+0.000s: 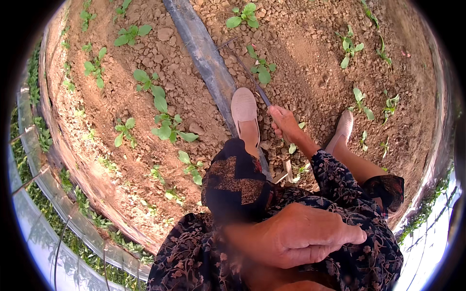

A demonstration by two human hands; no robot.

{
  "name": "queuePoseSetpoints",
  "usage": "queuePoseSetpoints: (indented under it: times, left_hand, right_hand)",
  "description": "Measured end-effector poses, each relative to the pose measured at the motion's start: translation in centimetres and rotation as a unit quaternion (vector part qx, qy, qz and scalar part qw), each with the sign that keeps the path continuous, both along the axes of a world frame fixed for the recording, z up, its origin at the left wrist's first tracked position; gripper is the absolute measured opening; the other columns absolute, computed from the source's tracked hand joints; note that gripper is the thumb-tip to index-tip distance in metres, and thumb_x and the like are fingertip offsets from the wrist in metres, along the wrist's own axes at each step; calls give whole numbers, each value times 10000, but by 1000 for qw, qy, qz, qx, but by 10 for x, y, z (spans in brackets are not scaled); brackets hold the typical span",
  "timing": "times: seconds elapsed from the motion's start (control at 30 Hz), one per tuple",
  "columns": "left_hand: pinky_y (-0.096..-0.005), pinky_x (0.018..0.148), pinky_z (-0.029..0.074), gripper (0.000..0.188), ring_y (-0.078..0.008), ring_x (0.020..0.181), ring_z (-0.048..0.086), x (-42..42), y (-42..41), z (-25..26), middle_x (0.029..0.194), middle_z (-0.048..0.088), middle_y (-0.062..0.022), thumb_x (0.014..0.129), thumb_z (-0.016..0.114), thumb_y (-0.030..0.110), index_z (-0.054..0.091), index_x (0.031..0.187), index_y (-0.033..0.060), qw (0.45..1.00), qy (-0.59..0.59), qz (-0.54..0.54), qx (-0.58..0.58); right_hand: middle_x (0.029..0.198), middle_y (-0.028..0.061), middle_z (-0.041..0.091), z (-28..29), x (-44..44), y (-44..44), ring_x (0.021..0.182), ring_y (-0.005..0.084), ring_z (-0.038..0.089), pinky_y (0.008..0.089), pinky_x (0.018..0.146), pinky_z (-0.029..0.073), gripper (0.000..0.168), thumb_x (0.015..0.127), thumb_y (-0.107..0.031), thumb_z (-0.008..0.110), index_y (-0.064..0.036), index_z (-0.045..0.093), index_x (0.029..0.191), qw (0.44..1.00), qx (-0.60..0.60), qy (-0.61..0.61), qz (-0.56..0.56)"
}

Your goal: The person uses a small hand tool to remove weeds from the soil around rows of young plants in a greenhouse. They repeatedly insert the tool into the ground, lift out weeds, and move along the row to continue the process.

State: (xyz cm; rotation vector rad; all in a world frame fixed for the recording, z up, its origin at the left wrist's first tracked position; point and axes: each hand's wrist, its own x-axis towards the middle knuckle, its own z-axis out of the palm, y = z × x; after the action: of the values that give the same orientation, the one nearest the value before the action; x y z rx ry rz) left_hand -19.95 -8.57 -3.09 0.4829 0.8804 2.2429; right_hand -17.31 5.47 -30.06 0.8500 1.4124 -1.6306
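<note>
My right hand (286, 123) grips the dark handle of a small hand hoe (251, 74). The thin metal neck slopes away to a narrow crosswise head beside a grey plastic strip (204, 51) on the soil. Just right of the neck grows a leafy green seedling (263, 69). Close to the camera, my left hand (309, 236) lies across the front of my patterned clothing, apart from the hoe. Its fingers are folded together, and nothing shows in them; the palm is hidden.
My beige slip-on shoes stand apart, the left shoe (244, 105) at the strip, the right shoe (342, 127) among plants. Seedlings (167, 127) grow in dry, cloddy soil (309, 54) on both sides. Clear plastic sheeting (40, 182) with thin rods curves along the left rim.
</note>
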Motion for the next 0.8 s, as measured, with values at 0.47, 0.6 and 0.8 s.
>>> queuePoseSetpoints:
  times: [0.47,0.6,0.8]
  left_hand:
    - [-344,589,475,355,-262,641,600,4,0,-5,840,628,-167,941,501,142,552,1160,-133,1000,-15,18,3]
    - [-324,627,490,326,-248,683,612,6,-3,2,868,637,-162,940,508,115,561,1175,-104,1000,9,20,-3]
    - [-259,666,482,284,-150,722,602,9,0,13,897,625,-114,932,509,27,556,1195,-68,991,-54,-18,-120]
  right_hand:
    - [606,-11,429,14,4,37,434,56,377,210,372,322,413,966,-446,461,-59,522,1097,997,16,54,-51]
    - [613,-10,434,13,7,28,447,60,381,218,380,323,407,970,-436,456,-51,521,1086,995,-4,84,-55]
    - [619,-13,443,35,1,42,462,69,394,223,409,351,378,957,-425,495,-63,512,1064,993,-42,32,-108]
